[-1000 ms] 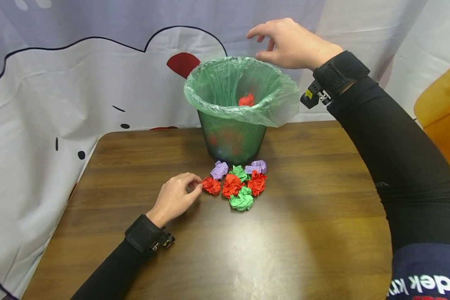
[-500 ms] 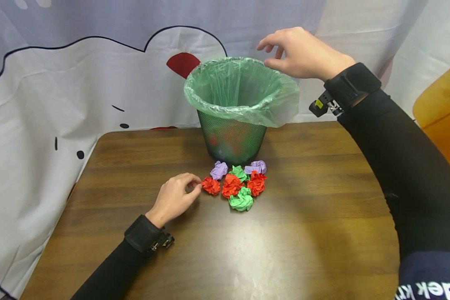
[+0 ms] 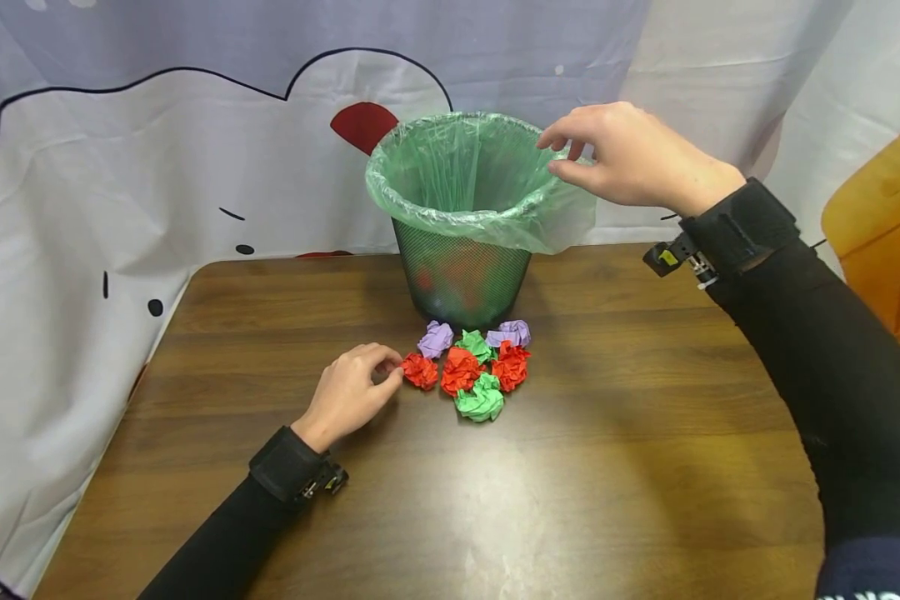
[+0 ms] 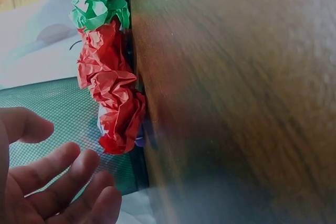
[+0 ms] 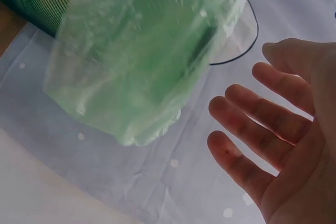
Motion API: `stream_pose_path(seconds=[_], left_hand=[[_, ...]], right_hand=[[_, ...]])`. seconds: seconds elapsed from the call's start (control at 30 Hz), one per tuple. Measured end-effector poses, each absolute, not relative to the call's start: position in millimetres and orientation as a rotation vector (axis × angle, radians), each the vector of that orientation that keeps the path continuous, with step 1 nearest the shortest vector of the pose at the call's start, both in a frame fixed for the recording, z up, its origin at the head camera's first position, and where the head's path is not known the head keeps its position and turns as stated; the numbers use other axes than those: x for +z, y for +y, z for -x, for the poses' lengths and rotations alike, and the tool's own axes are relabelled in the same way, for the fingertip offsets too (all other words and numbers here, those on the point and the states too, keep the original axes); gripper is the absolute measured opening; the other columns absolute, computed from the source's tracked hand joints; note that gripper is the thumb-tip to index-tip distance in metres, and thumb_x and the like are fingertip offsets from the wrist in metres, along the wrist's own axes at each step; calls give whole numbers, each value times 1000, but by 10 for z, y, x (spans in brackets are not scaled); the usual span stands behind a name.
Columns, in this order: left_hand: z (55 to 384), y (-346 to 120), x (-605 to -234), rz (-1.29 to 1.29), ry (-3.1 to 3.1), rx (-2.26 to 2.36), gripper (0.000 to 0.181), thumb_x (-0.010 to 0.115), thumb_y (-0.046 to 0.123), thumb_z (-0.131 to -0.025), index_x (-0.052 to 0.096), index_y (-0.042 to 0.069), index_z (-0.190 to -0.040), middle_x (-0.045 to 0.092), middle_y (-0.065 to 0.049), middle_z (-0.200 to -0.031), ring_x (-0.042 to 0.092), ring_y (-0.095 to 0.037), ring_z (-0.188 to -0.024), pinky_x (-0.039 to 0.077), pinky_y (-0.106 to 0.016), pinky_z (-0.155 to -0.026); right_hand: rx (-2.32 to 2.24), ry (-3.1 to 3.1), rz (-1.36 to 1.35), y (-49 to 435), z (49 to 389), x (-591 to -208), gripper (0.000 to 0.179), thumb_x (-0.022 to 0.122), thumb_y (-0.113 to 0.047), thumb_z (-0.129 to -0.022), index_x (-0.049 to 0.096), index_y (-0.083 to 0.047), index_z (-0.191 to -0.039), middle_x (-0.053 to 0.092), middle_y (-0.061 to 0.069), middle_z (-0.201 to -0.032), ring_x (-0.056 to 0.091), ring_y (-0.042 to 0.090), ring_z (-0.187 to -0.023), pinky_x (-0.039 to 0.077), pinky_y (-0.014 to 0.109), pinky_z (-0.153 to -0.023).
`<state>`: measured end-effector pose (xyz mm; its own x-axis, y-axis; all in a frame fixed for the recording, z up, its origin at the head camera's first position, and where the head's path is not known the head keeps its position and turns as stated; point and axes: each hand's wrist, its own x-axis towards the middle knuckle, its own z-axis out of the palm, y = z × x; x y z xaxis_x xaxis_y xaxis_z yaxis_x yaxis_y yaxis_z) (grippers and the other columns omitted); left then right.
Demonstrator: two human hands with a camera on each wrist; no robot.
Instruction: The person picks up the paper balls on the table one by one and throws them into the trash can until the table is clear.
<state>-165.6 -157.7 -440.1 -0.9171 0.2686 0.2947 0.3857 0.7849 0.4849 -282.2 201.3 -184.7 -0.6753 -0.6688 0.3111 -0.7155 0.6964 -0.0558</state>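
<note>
My right hand [image 3: 633, 158] is in the air at the right rim of the wastebasket [image 3: 457, 283], which has a green plastic bag [image 3: 450, 175] folded over its edge. In the right wrist view its fingers [image 5: 252, 124] are spread with nothing between them. Low over the table, my left hand [image 3: 352, 387] has loosely bent fingers beside a red crumpled paper ball [image 3: 420, 372]. The left wrist view shows a gap between those fingers [image 4: 79, 171] and the red paper [image 4: 121, 114]. More red, green [image 3: 482, 398] and purple [image 3: 436, 340] paper balls lie clustered before the basket.
The wooden table [image 3: 607, 467] ends just behind the wastebasket, where a printed curtain [image 3: 120, 175] hangs. Reddish shapes show through the basket's mesh. Both wrists wear black straps with small cameras [image 3: 667, 256].
My right hand has moved right and down, toward me. A red paper ball seen inside the bag's opening a second ago has dropped out of sight. My left hand has stayed in place.
</note>
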Motion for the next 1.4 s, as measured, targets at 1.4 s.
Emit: stream_pose_path(seconds=[1.4], left_hand=[[1753, -1443, -4393, 589, -2813, -787, 34, 65, 25, -88, 69, 13, -120, 65, -4, -120, 60, -24, -112, 50, -48, -95]], right_hand=[[407, -2612, -1191, 2280, 2145, -2718, 22, 71, -23, -93, 71, -17, -114, 69, -9, -102, 63, 8, -91, 49, 34, -80]])
